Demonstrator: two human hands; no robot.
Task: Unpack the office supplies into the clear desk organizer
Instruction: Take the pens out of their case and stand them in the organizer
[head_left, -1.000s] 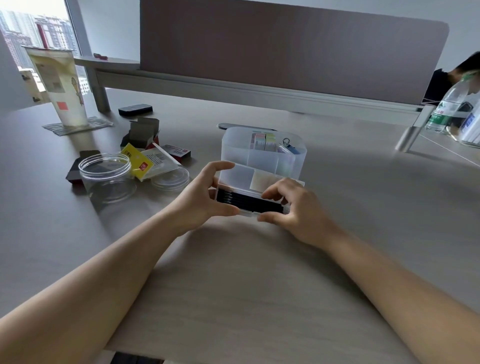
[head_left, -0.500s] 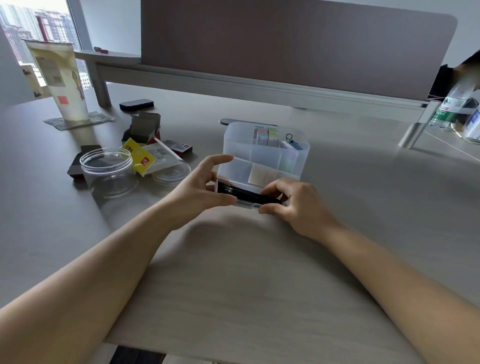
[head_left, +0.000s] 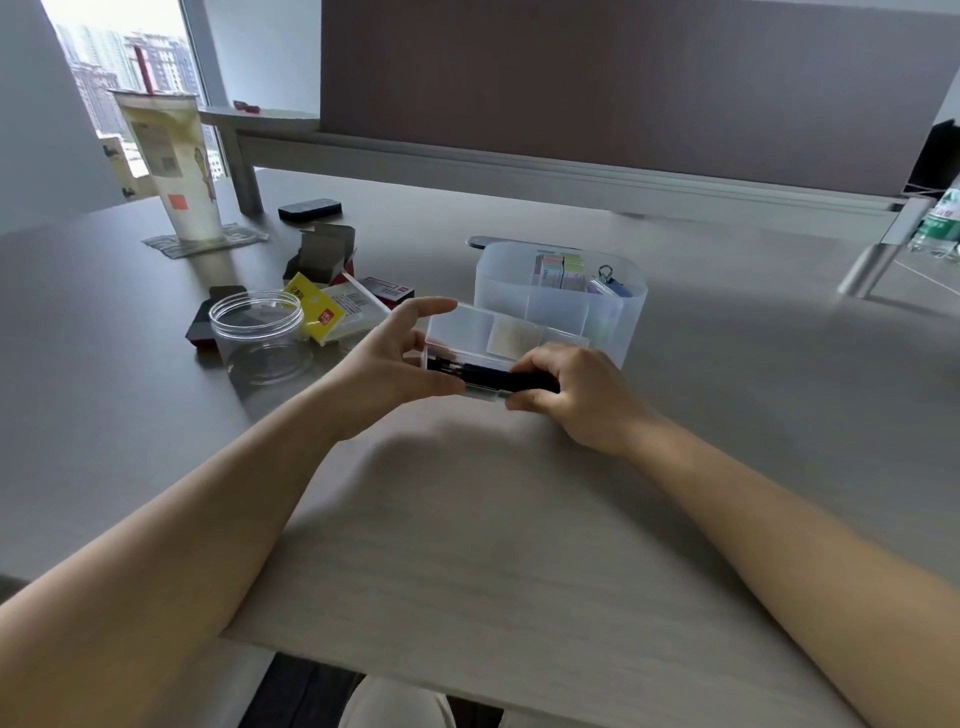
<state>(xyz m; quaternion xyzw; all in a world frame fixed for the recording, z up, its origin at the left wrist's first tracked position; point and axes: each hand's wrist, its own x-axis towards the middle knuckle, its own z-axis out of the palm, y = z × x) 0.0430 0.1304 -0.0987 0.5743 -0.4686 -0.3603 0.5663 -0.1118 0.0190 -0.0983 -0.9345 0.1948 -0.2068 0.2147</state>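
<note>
The clear desk organizer (head_left: 561, 312) stands at the middle of the desk. Its tall back compartments hold pastel sticky notes (head_left: 563, 270) and a small metal clip (head_left: 605, 274). Several black pens (head_left: 483, 375) lie lengthwise in its low front tray. My left hand (head_left: 384, 374) grips the tray's left end, with the thumb on the front wall and the index finger reaching over the top. My right hand (head_left: 582, 400) curls over the right end of the pens and pinches them, hiding that part of the tray.
Left of the organizer are an open clear jar (head_left: 257, 332), a yellow packet (head_left: 314, 306), an open carton (head_left: 324, 249) and small red-and-black boxes (head_left: 389, 288). A tall paper cup (head_left: 169, 166) stands far left. A partition panel (head_left: 623, 88) runs along the back, with a bottle (head_left: 940, 223) far right.
The black pens have sunk lower into the front tray under my right hand. Both hands stay at the tray's ends. My head has shifted slightly.
</note>
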